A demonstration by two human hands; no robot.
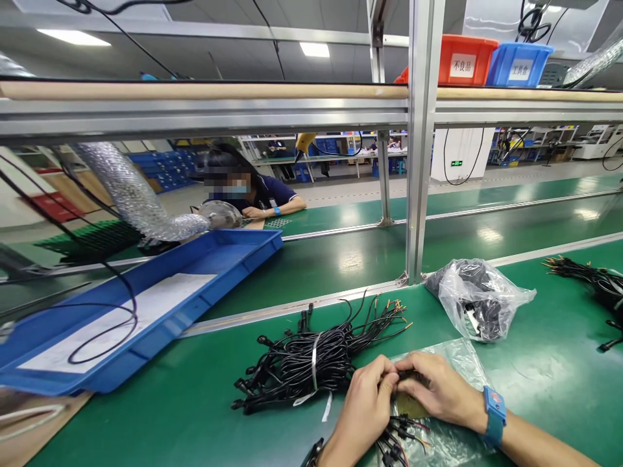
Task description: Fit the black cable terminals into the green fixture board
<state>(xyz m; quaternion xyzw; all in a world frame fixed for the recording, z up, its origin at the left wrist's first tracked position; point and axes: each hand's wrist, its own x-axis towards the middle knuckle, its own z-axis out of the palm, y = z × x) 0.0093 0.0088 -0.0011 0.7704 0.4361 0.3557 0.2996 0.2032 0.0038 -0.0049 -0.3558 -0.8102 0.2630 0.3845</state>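
My left hand (363, 405) and my right hand (435, 389) meet low in the middle, fingers pinched together on a small dark part over a clear plastic bag (462, 360) that lies flat on the green mat. What exactly they pinch is hidden by the fingers. A tied bundle of black cables (311, 360) with bare wire ends lies just left of my hands. A few loose wires with coloured ends (403, 438) lie under my wrists. My right wrist wears a blue strap (494, 415).
A blue tray (204, 285) with a white sheet and a black wire sits at the left. A crumpled bag of black parts (479, 298) lies to the right, more cables (594, 279) at the far right. An aluminium post (421, 162) stands behind. A seated person (253, 191) works opposite.
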